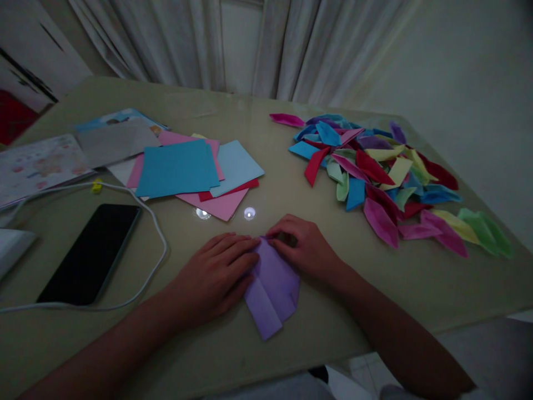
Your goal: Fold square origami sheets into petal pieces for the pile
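A partly folded sheet of purple paper (275, 283) lies on the table in front of me, with crease lines running down it. My left hand (225, 272) rests flat over its left side, fingers stretched out and pressing it down. At the top corner my right hand (306, 244) pinches the paper between thumb and forefinger. The exact fold under the right fingertips is hidden.
A pile of folded coloured paper pieces (375, 166) covers the table's right side. Flat paper sheets (177, 169) are stacked at the left. A black phone (89, 255) and a white cable (162, 244) lie near my left arm.
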Demonstrator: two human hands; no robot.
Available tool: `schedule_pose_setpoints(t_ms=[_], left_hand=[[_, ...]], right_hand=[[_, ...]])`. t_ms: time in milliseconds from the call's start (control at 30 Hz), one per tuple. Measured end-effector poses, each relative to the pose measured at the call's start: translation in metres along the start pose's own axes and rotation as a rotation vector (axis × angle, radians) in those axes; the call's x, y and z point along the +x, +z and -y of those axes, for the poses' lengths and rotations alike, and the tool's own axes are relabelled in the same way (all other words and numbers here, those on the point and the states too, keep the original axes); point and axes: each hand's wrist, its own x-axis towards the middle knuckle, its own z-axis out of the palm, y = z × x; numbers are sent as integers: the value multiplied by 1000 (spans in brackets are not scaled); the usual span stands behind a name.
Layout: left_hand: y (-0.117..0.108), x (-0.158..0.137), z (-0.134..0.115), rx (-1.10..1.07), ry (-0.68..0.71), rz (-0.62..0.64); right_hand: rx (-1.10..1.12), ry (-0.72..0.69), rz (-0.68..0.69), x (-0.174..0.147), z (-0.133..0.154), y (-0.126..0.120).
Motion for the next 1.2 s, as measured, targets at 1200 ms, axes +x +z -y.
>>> schedule_pose_setpoints(t_ms=[1200], left_hand=[[2,0,4,8,-12,53]], right_hand=[[-243,-365,143,-1,-8,-12]])
